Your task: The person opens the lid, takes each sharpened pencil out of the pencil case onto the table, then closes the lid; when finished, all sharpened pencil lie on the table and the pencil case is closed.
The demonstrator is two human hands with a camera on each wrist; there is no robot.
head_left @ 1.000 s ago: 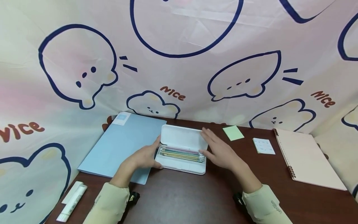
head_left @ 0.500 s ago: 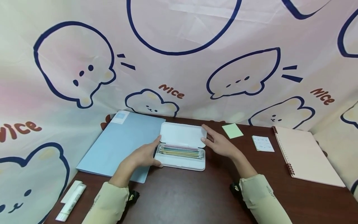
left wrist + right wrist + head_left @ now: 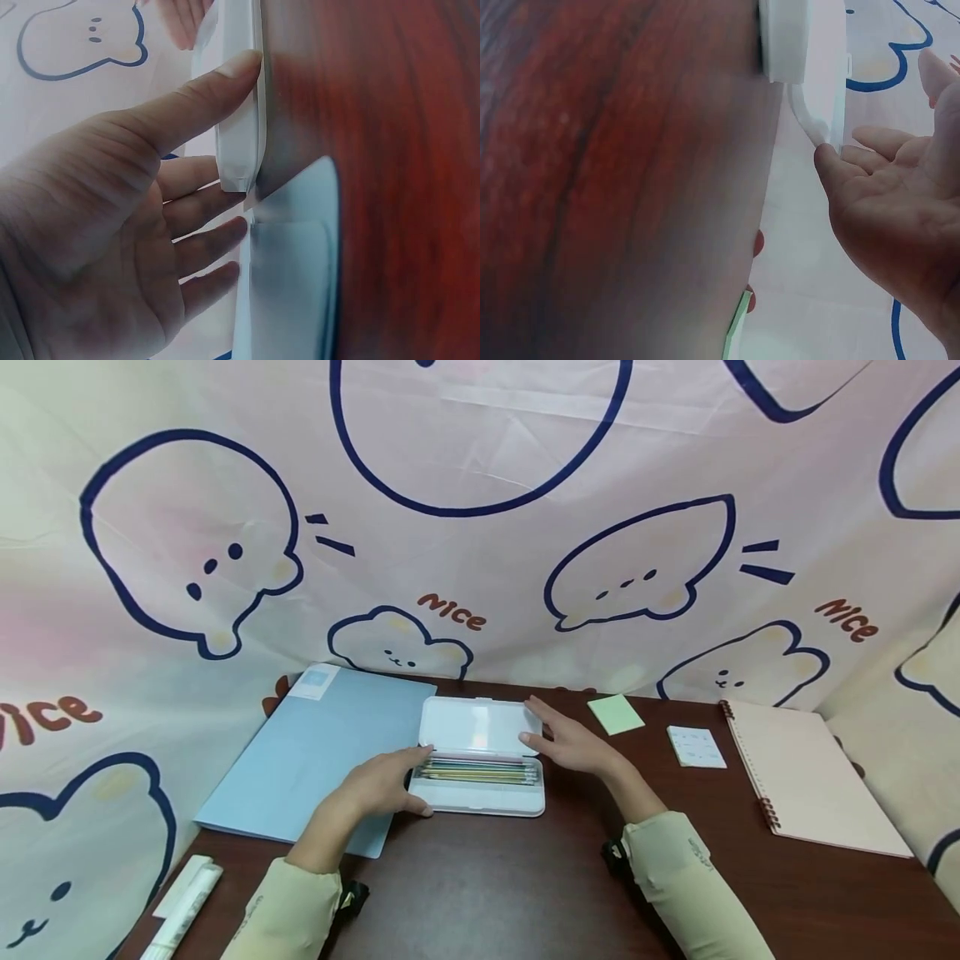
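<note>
A white pencil case (image 3: 477, 801) lies unfolded on the dark table, its lid (image 3: 457, 723) tipped back toward the wall. Several pencils (image 3: 480, 771) lie side by side in its rear part. My left hand (image 3: 378, 783) holds the case's left end, thumb on the front edge and index finger near the hinge. In the left wrist view, the thumb presses the case side (image 3: 238, 142) while the other fingers reach behind. My right hand (image 3: 573, 743) holds the lid's right edge, thumb inside and fingers at the outer corner. The right wrist view shows fingertips at the lid edge (image 3: 817, 127).
A blue folder (image 3: 322, 752) lies left of the case, partly under my left hand. Green sticky notes (image 3: 617, 714), a white note pad (image 3: 696, 747) and a spiral notebook (image 3: 817, 777) lie to the right. White stick-shaped items (image 3: 183, 906) lie front left. A printed cloth hangs behind.
My right thumb has moved up from beside the pencils onto the lid. My left index finger has dropped toward the hinge. A bright reflection now shows on the lid, and the case sits a little straighter.
</note>
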